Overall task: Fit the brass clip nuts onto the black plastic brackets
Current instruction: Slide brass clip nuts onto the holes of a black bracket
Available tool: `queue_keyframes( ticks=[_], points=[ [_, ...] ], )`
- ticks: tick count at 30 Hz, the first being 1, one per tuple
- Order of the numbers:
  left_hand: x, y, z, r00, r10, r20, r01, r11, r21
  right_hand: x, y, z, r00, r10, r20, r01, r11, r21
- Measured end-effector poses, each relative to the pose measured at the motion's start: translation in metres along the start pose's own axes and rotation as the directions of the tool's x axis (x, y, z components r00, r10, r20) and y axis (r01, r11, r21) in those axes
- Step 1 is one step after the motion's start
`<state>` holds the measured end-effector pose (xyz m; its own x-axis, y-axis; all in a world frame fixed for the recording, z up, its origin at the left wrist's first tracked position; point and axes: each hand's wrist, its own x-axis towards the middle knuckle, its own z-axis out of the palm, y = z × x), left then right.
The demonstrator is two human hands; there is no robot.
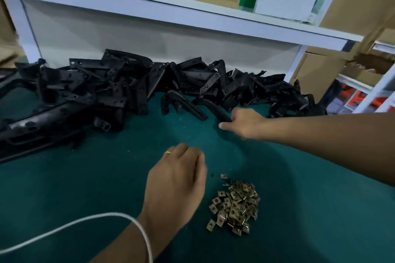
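Two bare hands over a green counter (85,177) with parts.

Black plastic brackets (111,87) lie heaped at the back left. The left hand (177,179) hovers with fingers curled, holding nothing visible, just beside the pile of small brass clip nuts (235,207). The right hand (243,124) grips one black bracket (218,110) near the heap.

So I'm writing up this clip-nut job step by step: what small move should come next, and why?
Probably the right hand closes on the bracket it touches and draws it toward the nuts. That hand is already on the bracket's end at the pile's edge, while the left hand rests curled beside the nuts; whether it holds one is hidden.
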<state>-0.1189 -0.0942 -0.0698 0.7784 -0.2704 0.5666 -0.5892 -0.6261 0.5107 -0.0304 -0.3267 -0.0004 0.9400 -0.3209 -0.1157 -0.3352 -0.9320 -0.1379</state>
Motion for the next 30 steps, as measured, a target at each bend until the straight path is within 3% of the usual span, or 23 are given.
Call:
queue_keyframes(
  ticks=[5, 7, 9, 11, 13, 14, 15, 18, 21, 25, 27, 30],
  points=[
    [-0.001, -0.004, -0.004, 0.996, -0.084, -0.033, 0.078, 0.986, -0.149, -0.008, 0.000, 0.018, 0.998, 0.028, 0.050, -0.044, 0.933, 0.357],
    [0.001, -0.005, -0.006, 0.992, -0.118, -0.048, 0.101, 0.958, -0.268, -0.032, -0.002, 0.015, 0.997, 0.027, 0.076, -0.067, 0.809, 0.584],
    [0.002, -0.006, -0.007, 0.977, -0.211, -0.031, 0.182, 0.901, -0.393, -0.070, -0.007, 0.013, 0.995, 0.002, 0.104, -0.083, 0.612, 0.787],
    [0.002, 0.000, -0.007, 0.929, -0.355, 0.105, 0.345, 0.729, -0.591, -0.118, -0.016, 0.018, 0.992, -0.062, 0.109, -0.073, 0.420, 0.904],
    [0.002, 0.012, -0.006, 0.851, -0.408, 0.330, 0.480, 0.351, -0.804, -0.162, -0.026, 0.026, 0.973, -0.195, 0.127, -0.065, 0.295, 0.953],
    [0.002, 0.017, -0.007, 0.831, -0.395, 0.391, 0.498, 0.216, -0.840, -0.179, -0.032, 0.032, 0.952, -0.268, 0.146, -0.063, 0.296, 0.953],
    [0.003, 0.023, -0.008, 0.830, -0.380, 0.408, 0.497, 0.171, -0.851, -0.192, -0.036, 0.036, 0.933, -0.324, 0.160, -0.044, 0.338, 0.940],
    [-0.003, 0.029, -0.012, 0.841, -0.379, 0.386, 0.466, 0.147, -0.872, -0.211, -0.034, 0.044, 0.928, -0.338, 0.161, 0.058, 0.555, 0.830],
    [-0.007, 0.012, -0.025, 0.839, -0.344, 0.421, 0.500, 0.184, -0.847, -0.222, -0.013, 0.040, 0.916, -0.397, 0.065, 0.297, 0.777, 0.556],
    [-0.010, -0.007, -0.035, 0.844, -0.219, 0.490, 0.536, 0.385, -0.752, -0.216, 0.037, 0.028, 0.865, -0.502, -0.005, 0.493, 0.846, 0.205],
    [-0.012, -0.007, -0.031, 0.848, -0.155, 0.507, 0.518, 0.443, -0.732, -0.200, 0.053, 0.023, 0.858, -0.513, 0.026, 0.505, 0.852, 0.136],
    [-0.023, 0.002, -0.033, 0.914, -0.040, 0.404, 0.349, 0.585, -0.732, -0.179, 0.053, 0.023, 0.797, -0.592, 0.121, 0.583, 0.806, 0.103]
  ],
)
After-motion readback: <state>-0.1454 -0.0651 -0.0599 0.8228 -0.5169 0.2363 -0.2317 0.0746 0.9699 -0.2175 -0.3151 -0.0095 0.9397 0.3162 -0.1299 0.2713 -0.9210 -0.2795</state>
